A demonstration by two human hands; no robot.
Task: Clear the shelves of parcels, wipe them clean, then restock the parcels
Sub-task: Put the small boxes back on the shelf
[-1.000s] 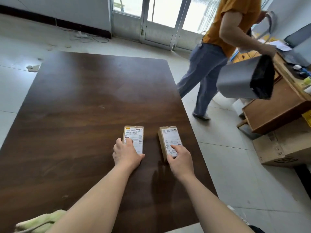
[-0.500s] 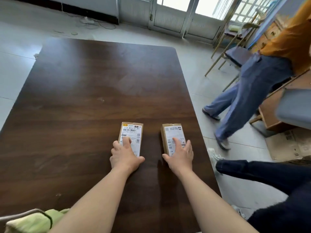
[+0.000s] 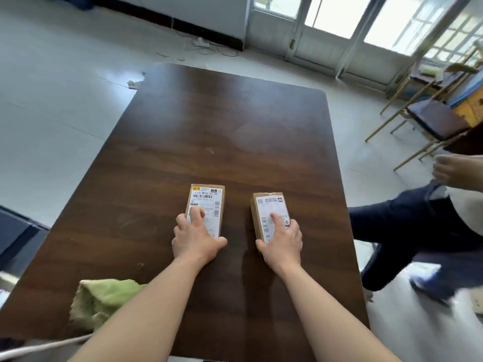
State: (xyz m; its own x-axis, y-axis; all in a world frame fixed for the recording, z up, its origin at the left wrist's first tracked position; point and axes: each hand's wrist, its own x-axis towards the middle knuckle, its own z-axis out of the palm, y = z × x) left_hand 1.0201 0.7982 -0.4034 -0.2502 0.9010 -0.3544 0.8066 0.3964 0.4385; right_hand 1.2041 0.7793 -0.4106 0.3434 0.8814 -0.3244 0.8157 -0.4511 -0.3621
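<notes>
Two small brown boxes sit side by side in the middle of the frame, on a big dark brown table [image 3: 222, 121]. They do not touch each other. Each box has a white label on top.

The left hand [image 3: 194, 241] holds the near end of the left parcel [image 3: 209, 199]. One finger lies flat on the label, the thumb hugs the right side, and the other fingers curl at the left side.

The right hand [image 3: 283, 244] holds the near end of the right parcel [image 3: 269, 205] the same way. One finger points along the label, and the thumb is on the left side.

A fluffy green cloth [image 3: 104, 299] lies on the table in the lower left of the frame, beside the left arm.

At the right edge is another person [image 3: 418, 231] in dark trousers, blurry. A chair [image 3: 433, 121] stands in the upper right. Bright glass doors [image 3: 326, 14] are along the top.
</notes>
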